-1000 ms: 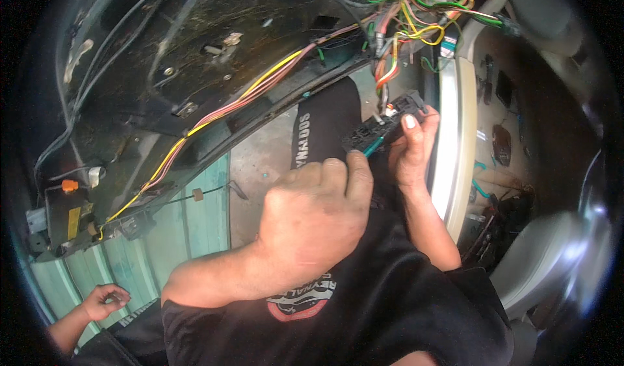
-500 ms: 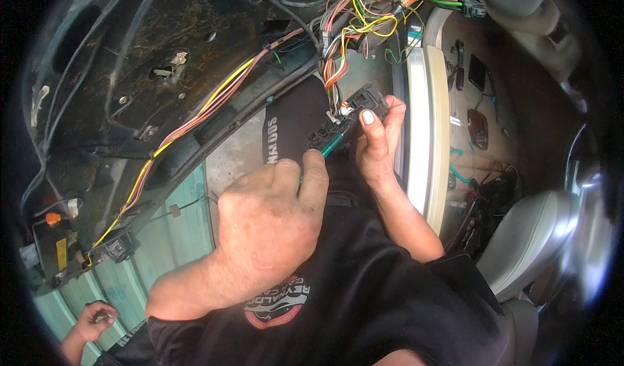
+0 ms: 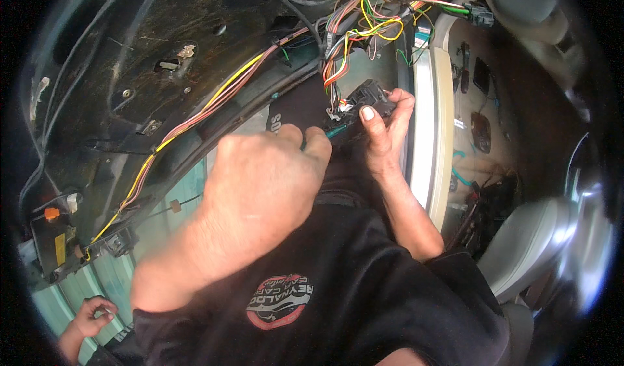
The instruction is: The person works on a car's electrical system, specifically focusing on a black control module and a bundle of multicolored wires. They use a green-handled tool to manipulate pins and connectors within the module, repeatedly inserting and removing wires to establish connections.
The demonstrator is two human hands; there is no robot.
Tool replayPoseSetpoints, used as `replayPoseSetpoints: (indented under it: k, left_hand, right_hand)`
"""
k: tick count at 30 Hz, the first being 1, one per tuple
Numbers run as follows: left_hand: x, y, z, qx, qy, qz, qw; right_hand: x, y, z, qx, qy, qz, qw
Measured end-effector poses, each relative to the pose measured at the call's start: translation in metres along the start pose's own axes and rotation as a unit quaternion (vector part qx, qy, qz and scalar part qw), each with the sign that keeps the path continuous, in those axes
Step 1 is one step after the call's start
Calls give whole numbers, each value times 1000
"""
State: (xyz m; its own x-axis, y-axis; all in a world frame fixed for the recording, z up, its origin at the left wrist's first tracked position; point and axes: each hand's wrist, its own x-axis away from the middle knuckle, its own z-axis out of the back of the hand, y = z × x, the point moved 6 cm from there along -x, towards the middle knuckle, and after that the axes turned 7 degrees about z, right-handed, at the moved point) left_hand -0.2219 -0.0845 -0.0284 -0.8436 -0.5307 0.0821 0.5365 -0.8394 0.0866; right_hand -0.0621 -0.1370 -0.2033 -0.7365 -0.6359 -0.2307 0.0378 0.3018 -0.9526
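Note:
My right hand (image 3: 383,129) grips a black plastic connector block (image 3: 369,96), its thumb on the near face and its fingers round the far end. A bundle of coloured wires (image 3: 335,70) runs down into the block's left side. My left hand (image 3: 270,177), back toward me, is closed on a slim teal tool (image 3: 335,131). The tool reaches toward the block's lower left edge; whether its tip touches is unclear. My left fingers cover much of the tool and of that end of the block.
On the left spreads a dark car panel (image 3: 162,99) with a taped wire harness (image 3: 201,106). Loose wires end in a dark connector (image 3: 480,16) at upper right. A cream door sill (image 3: 442,125) and a grey seat (image 3: 526,242) stand right. Another person's hand (image 3: 94,317) shows at lower left.
My left hand has turned and shifted slightly up against the block, and the teal tool lies flatter. My right hand keeps its hold on the block. The whole view has shifted a little.

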Motion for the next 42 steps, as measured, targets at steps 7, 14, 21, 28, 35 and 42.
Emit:
replayPoseSetpoints:
  k: [7,14,21,28,35,42]
  left_hand:
    - [-26,-20,11,33,-51,-75,995]
    - [-30,-7,9,-32,-65,-66,995]
    - [-33,-14,7,-4,-61,-71,996]
    - [-42,-27,3,41,-79,-74,993]
    - [-2,-11,-32,139,30,61,988]
    - [9,-22,-55,263,78,93,957]
  right_hand:
    - [-4,0,-2,17,-19,7,1000]
    - [-8,-6,-5,1,-2,-13,1000]
    - [-12,0,-3,64,-24,11,998]
    - [-15,-1,-3,28,-33,3,999]
    - [-8,51,8,-176,96,-40,979]
    - [-13,61,13,-198,104,-61,973]
